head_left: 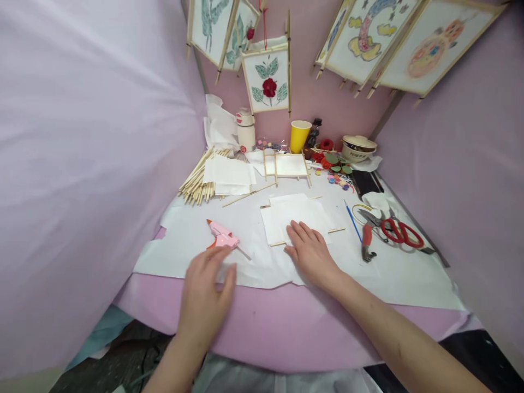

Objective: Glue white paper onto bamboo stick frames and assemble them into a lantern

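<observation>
Steadying white paper (282,217) under your flattened right hand (309,252), you hover an unclenched left hand (205,286) by the glue gun (223,235); lifting it likely calls for gripping

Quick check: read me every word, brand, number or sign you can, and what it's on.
No text is readable.
Cream bowl: dark marks, possibly lettering; too small.
White bottle: red round marks; too small.
White paper under the right hand: no lettering visible.

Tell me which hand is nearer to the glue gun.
Left. The left hand is just on the near side of the glue gun; the right hand rests on the paper, farther right.
</observation>
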The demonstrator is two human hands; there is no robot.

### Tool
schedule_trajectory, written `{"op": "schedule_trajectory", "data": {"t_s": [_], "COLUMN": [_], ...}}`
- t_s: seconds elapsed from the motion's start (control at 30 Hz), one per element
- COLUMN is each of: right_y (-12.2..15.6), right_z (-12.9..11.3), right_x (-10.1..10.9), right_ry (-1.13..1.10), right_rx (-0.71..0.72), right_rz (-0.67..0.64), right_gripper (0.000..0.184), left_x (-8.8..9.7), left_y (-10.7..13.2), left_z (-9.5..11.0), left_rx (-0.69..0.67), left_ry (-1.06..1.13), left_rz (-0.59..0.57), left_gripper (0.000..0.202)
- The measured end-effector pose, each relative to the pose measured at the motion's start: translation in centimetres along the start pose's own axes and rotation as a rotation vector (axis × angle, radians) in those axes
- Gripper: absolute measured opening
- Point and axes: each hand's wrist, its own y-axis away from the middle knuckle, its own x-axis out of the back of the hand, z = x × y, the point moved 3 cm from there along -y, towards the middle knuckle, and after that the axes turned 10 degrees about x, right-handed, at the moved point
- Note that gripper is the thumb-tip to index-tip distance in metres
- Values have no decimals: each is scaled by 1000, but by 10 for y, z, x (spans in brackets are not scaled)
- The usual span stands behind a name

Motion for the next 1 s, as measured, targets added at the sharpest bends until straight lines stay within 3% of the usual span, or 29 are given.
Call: {"op": "schedule_trajectory", "data": {"t_s": [0.07,0.17,0.27,0.37,0.5,0.63,0.77,0.83,0.9,0.93,1.0], "right_y": [-1,3,13,28,52,68,79,85,91,93,96], "right_z": [-3,-6,-4,-4,-23,-52,-51,-39,-25,-17,-5], "right_x": [1,4,8,17,28,26,16,13,14,16,20], "right_ry": [1,-6,-53,-191,-624,-1235,-1645,-1695,-1653,-1608,-1498], "right_rx": [5,51,100,96,31,-103,-436,-580,-632,-636,-628], "right_rz": [18,92,212,321,315,211,420,527,582,585,534], "right_gripper": [56,60,53,44,36,48,49,47,46,47,50], "left_x": [6,1,-7,-6,-4,-28,-59,-67,-72,-73,-78], "left_y": [-7,-14,-16,-13,-5,12,24,19,1,-13,-47], "left_z": [-27,-50,-51,-34,8,66,110,120,119,114,94], "left_rx": [145,295,414,436,335,28,-213,-269,-309,-295,-207], "left_ry": [-178,-277,-286,-198,63,211,275,305,327,317,193], "left_rz": [10,-143,-322,-373,-329,-370,-420,-511,-598,-606,-479], "left_gripper": [35,40,28,27,27,16,9,10,15,18,24]}}
